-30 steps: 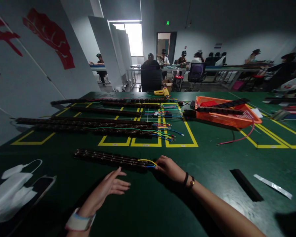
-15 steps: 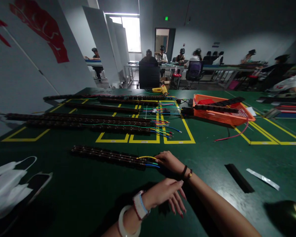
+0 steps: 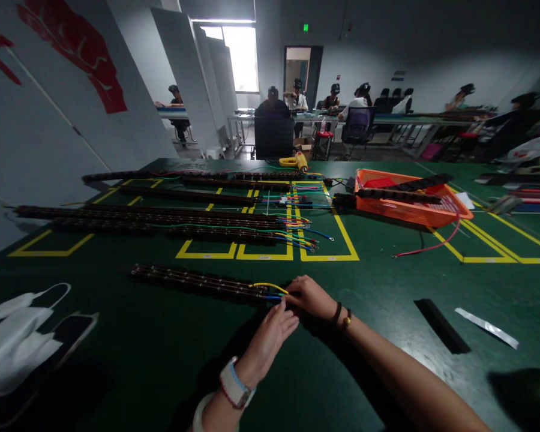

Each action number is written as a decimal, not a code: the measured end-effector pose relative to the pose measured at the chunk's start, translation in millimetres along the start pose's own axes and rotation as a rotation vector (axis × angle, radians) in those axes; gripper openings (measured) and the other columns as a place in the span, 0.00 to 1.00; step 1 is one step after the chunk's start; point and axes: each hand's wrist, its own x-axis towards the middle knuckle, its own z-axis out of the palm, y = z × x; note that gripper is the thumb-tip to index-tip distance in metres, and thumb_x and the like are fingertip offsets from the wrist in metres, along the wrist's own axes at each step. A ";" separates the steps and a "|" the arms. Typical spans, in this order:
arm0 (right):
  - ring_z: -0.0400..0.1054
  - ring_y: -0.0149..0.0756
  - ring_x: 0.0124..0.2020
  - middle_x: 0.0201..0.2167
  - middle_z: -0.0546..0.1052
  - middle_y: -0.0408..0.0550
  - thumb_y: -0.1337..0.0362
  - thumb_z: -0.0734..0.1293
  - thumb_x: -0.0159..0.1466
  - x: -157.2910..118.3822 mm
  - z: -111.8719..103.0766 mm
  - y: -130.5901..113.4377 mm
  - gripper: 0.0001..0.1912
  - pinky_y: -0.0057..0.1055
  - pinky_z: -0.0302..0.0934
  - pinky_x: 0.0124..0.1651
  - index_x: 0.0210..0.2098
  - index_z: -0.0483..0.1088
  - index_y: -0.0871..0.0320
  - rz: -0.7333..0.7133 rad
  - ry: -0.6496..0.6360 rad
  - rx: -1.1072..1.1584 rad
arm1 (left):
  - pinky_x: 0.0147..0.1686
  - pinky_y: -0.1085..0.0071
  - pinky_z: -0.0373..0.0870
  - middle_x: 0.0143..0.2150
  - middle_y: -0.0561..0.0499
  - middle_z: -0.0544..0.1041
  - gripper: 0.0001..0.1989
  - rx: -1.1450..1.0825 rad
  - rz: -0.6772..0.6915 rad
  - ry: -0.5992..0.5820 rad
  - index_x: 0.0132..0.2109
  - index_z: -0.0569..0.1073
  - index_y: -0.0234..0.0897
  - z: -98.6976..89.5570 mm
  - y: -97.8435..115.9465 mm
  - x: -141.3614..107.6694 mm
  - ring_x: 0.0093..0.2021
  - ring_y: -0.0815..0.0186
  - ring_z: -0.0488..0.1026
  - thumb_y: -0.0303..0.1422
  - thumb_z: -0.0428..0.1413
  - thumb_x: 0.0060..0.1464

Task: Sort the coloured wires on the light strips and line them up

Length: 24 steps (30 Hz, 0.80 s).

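Observation:
A short dark cable chain [image 3: 193, 281] lies on the green table in front of me, with a yellow wire [image 3: 266, 285] and a blue wire [image 3: 272, 297] coming out of its right end. My right hand [image 3: 310, 298] has its fingertips pinched at the ends of these wires; the fingers hide which ones they grip. Just below, my left hand [image 3: 270, 339] reaches up to the same spot. Its fingers are stretched out, and the thumb tip is at the wire ends beside my right fingertips.
Longer cable chains [image 3: 171, 219] with coloured wires lie beyond, across yellow-taped outlines. An orange basket [image 3: 400, 213] and a yellow heat gun [image 3: 296, 161] stand farther back. A black strip [image 3: 441, 325] and a silvery strip [image 3: 486, 327] lie at right, a phone [image 3: 78, 327] at left. People sit behind.
My left hand has moved up and left to the wire ends, turning its fingers toward them. The right hand stays at the wires, its fingers now closer to the blue one.

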 end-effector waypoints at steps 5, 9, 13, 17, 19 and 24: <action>0.60 0.30 0.30 0.25 0.70 0.46 0.60 0.60 0.66 6.1 2.3 -10.1 0.13 0.29 0.50 0.37 0.30 0.71 0.59 0.037 0.115 -0.141 | 0.67 0.59 0.50 0.55 0.43 0.70 0.16 -0.117 0.061 -0.026 0.51 0.66 0.39 15.5 2.2 15.6 0.57 0.63 0.66 0.39 0.46 0.59; 0.60 0.32 0.34 0.31 0.70 0.47 0.60 0.60 0.66 9.7 1.1 -10.4 0.12 0.30 0.51 0.39 0.36 0.73 0.56 -0.020 0.119 -0.186 | 0.64 0.61 0.57 0.51 0.44 0.73 0.15 -0.174 0.103 0.038 0.45 0.70 0.37 23.5 4.2 29.5 0.55 0.63 0.68 0.41 0.45 0.59; 0.60 0.32 0.35 0.35 0.70 0.50 0.61 0.57 0.68 11.9 -4.4 -4.0 0.15 0.29 0.52 0.39 0.49 0.70 0.55 -0.056 0.096 -0.212 | 0.62 0.62 0.60 0.48 0.44 0.74 0.16 -0.188 0.136 0.095 0.43 0.71 0.36 25.5 5.8 38.9 0.53 0.63 0.70 0.42 0.45 0.59; 0.58 0.33 0.35 0.36 0.70 0.48 0.63 0.57 0.68 14.4 -12.3 1.0 0.15 0.30 0.51 0.38 0.50 0.69 0.53 -0.137 0.023 -0.347 | 0.63 0.61 0.59 0.48 0.42 0.74 0.17 -0.176 0.103 0.131 0.42 0.70 0.36 21.5 8.1 43.2 0.54 0.63 0.69 0.43 0.46 0.58; 0.58 0.34 0.35 0.36 0.70 0.48 0.65 0.57 0.67 15.3 -15.2 2.1 0.15 0.32 0.51 0.39 0.51 0.68 0.53 -0.211 -0.032 -0.431 | 0.62 0.59 0.60 0.45 0.42 0.75 0.17 -0.176 0.107 0.104 0.41 0.70 0.35 18.7 9.1 43.7 0.51 0.62 0.71 0.44 0.46 0.58; 0.60 0.35 0.38 0.39 0.70 0.49 0.68 0.57 0.67 14.9 -19.7 2.2 0.18 0.33 0.52 0.42 0.55 0.65 0.52 -0.269 -0.099 -0.466 | 0.62 0.57 0.60 0.41 0.44 0.76 0.15 -0.172 0.127 0.075 0.39 0.68 0.36 15.0 10.8 42.9 0.48 0.63 0.73 0.43 0.47 0.58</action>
